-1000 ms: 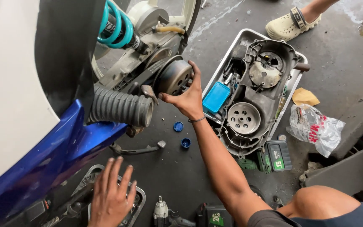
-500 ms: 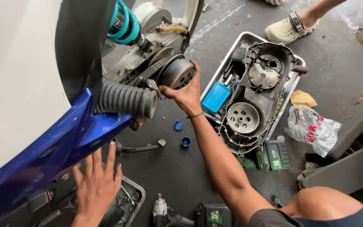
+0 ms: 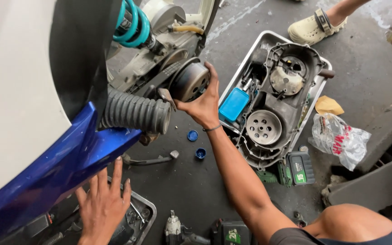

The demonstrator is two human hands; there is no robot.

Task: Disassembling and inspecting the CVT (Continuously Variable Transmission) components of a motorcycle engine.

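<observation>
My right hand (image 3: 203, 102) grips the round metal clutch drum (image 3: 189, 81) on the scooter's open transmission, fingers wrapped over its right edge. My left hand (image 3: 104, 204) lies open, fingers spread, at the edge of a metal tool tray (image 3: 144, 213) under the blue body panel (image 3: 55, 168). A black ribbed rubber hose (image 3: 134, 112) sticks out just left of the drum. A teal coil shock spring (image 3: 132, 25) stands above.
A metal tray (image 3: 255, 50) on the concrete holds the black transmission cover (image 3: 291, 59), a pulley disc (image 3: 263, 127) and a blue box (image 3: 233, 104). Two blue caps (image 3: 196, 144), a wrench (image 3: 148, 160), a battery pack (image 3: 299, 169), an impact driver (image 3: 175, 227), a plastic bag (image 3: 339, 140). Another person's sandalled foot (image 3: 311, 27) stands at top right.
My left hand has slid up and right along the tool tray. My right hand stays on the drum. The view has shifted slightly.
</observation>
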